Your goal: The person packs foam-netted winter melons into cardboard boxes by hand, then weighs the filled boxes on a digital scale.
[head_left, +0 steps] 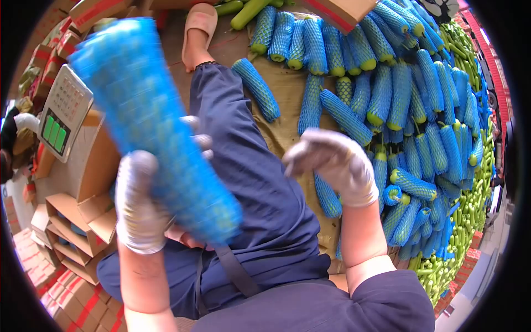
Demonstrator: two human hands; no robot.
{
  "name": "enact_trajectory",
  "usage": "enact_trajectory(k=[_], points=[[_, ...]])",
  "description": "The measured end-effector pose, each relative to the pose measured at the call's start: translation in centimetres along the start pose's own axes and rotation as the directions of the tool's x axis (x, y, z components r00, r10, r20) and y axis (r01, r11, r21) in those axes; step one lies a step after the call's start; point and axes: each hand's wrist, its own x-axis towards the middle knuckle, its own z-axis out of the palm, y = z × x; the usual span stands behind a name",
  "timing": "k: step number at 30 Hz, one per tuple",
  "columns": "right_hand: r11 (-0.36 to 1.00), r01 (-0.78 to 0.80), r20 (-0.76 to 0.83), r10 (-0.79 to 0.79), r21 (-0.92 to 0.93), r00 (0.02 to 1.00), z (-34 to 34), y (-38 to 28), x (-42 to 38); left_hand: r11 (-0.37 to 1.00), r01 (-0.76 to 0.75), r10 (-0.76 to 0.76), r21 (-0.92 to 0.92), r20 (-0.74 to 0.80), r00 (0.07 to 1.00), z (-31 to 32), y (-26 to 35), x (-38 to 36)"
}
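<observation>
My left hand (138,205), in a white glove, grips a long gourd in a blue foam net sleeve (160,133). That gourd is tilted and blurred, and it hides part of my fingers. On the other side, my gloved right hand (334,163) is raised with loosely bent fingers and nothing visible in it. Close behind it lie several green gourds in blue foam net sleeves (392,99). One single sleeved gourd (257,88) rests apart, beside my outstretched leg.
A digital scale (66,110) with a green display stands at the left. Below it is an open cardboard box (72,235). Bare green gourds (462,238) are heaped at the far right, beyond the sleeved ones. Another carton (345,11) juts in at the top.
</observation>
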Motion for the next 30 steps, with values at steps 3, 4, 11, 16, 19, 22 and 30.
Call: enact_trajectory(k=[3, 4, 11, 16, 19, 22, 30], points=[[0.822, -0.293, -0.557, -0.034, -0.488, 0.83, -7.7, 2.2, -1.4, 0.954, -0.275, 0.284, 0.119, -0.066, 0.957, -4.4, 3.0, -2.4], [0.528, -0.513, -0.639, -0.076, -0.677, 0.765, -10.6, 3.7, -2.9, 0.919, -0.323, 0.349, 0.228, -0.087, 0.933, -6.2, 4.3, -3.4], [-0.036, -0.902, -0.844, 0.37, -0.43, 0.388, -17.7, 13.3, -13.2, 0.606, 0.192, 0.12, 0.772, -0.327, 0.937, -13.4, 9.0, -7.8], [0.009, -0.755, -0.742, -0.189, -0.656, 0.643, -24.0, 14.2, -12.2, 0.252, 0.254, -0.184, 0.934, -0.211, 0.96, -16.8, 4.5, -4.3], [-0.276, -0.698, -0.59, -0.383, -0.661, 0.711, -25.3, 9.6, -7.9, 0.412, 0.315, -0.226, 0.855, -0.239, 0.944, -18.4, 1.6, -2.3], [-0.434, -0.686, -0.583, -0.365, -0.584, 0.726, -28.8, 7.4, -5.8, 0.185, 0.347, -0.226, 0.919, -0.304, 0.926, -19.1, -0.3, -1.2], [-0.725, -0.614, -0.801, -0.147, -0.312, 0.58, -26.0, 6.3, 1.8, -0.294, 0.412, -0.17, 0.862, -0.471, 0.865, -18.5, -2.7, 0.1]])
